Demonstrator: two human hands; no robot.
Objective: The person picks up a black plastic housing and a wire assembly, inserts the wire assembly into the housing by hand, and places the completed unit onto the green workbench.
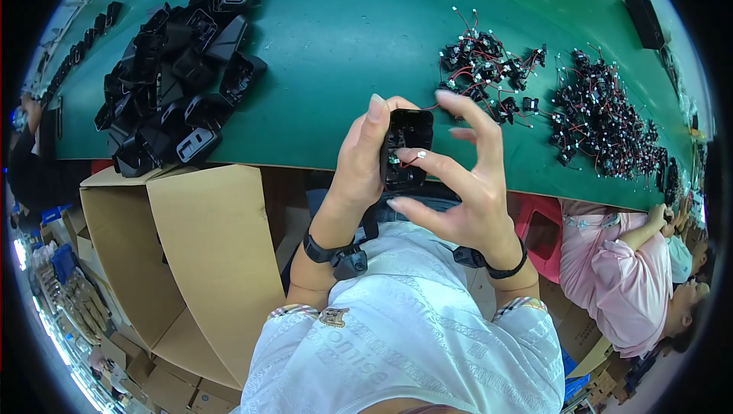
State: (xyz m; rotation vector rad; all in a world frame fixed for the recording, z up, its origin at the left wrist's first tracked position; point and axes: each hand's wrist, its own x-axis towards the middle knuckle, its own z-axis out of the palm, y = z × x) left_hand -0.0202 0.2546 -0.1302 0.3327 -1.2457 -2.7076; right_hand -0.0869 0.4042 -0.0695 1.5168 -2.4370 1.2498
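Observation:
My left hand is closed round the side of a black plastic housing, its open hollow side facing up, near the front edge of the green table. Over the housing's right side, my right hand has its fingers spread, with the index fingertip inside the hollow. A small white connector on a red wire shows by that fingertip. Part of the red wire also runs past the housing's top edge. Whatever sits deeper in the housing is too dark and small to make out.
A heap of black housings lies on the green table at left. Small black parts with red wires form a pile at right, beside a larger pile. An open cardboard box stands below left. A person in pink sits at right.

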